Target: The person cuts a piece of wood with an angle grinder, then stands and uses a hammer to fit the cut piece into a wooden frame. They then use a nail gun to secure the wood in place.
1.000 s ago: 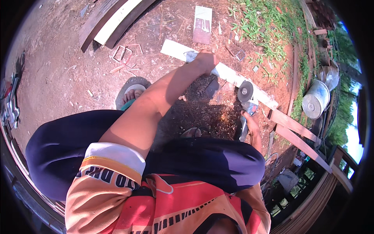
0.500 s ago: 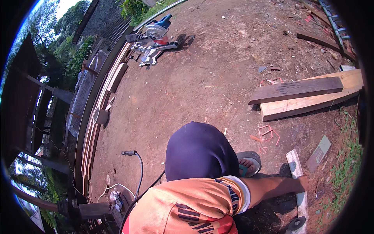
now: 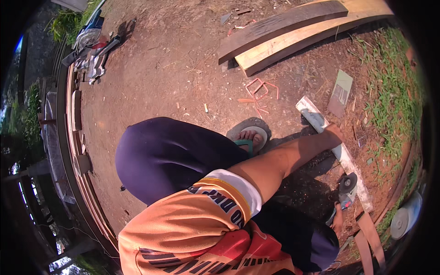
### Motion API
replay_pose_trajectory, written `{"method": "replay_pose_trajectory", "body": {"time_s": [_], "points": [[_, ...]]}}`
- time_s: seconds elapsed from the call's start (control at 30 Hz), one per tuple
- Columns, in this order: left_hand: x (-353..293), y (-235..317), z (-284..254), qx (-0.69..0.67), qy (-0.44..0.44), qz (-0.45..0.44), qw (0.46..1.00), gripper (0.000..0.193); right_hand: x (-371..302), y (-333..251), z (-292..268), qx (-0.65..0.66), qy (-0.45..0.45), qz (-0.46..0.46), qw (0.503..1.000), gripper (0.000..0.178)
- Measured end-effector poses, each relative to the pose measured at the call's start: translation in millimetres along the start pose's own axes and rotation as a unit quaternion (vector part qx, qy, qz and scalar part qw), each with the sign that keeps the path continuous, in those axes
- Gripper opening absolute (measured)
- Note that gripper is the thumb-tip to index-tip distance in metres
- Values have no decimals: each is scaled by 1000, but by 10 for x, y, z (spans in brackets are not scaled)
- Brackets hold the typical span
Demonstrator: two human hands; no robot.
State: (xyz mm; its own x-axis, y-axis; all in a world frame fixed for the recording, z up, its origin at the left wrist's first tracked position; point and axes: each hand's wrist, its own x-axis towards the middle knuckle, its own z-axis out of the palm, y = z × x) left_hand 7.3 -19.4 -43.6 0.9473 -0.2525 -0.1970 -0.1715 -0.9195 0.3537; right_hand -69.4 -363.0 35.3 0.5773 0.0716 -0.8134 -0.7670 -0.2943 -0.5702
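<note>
A long, narrow strip with worn white paint (image 3: pixel 354 170), perhaps wood, lies slantwise on the ground at the right. My left hand (image 3: pixel 334 133) is wrapped over its upper part, the fingertips mostly hidden on the far side. Lower down, my right hand (image 3: pixel 338 220) grips an angle grinder (image 3: pixel 347 200), only partly visible. Its dark round disc (image 3: pixel 348 182) is beside the strip's lower half; whether it touches or spins I cannot tell.
A dark plank (image 3: pixel 284 27) rests on a pale beam (image 3: pixel 316 34) ahead. Nearby lie a grey-green flat piece (image 3: pixel 340 93), bent red strips (image 3: pixel 259 91), brown boards (image 3: pixel 370 236) and a whitish cylindrical container (image 3: pixel 405 216). A mitre saw (image 3: pixel 91 50) stands far left.
My view has swung down and to the right, so the strip and grinder appear higher. The right hand and more of the grinder have come into sight. My left hand stays on the strip.
</note>
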Motion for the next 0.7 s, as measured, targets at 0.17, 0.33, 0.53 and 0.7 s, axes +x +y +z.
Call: {"method": "replay_pose_trajectory", "body": {"time_s": [0.17,0.33,0.53,0.7], "points": [[-186,-262,-324,-2,-107,-42,993,57,254,-368,41,-325,77,-121,935,45],[-141,-105,-247,13,-66,-29,997,48,70,-276,19,-268,91,-71,956,46],[-202,-141,-292,-6,-101,-33,994,61,81,-257,71,-238,91,-81,964,51],[-208,-135,-361,-2,-112,-41,993,61,-37,-511,223,-269,102,-65,956,50]]}}
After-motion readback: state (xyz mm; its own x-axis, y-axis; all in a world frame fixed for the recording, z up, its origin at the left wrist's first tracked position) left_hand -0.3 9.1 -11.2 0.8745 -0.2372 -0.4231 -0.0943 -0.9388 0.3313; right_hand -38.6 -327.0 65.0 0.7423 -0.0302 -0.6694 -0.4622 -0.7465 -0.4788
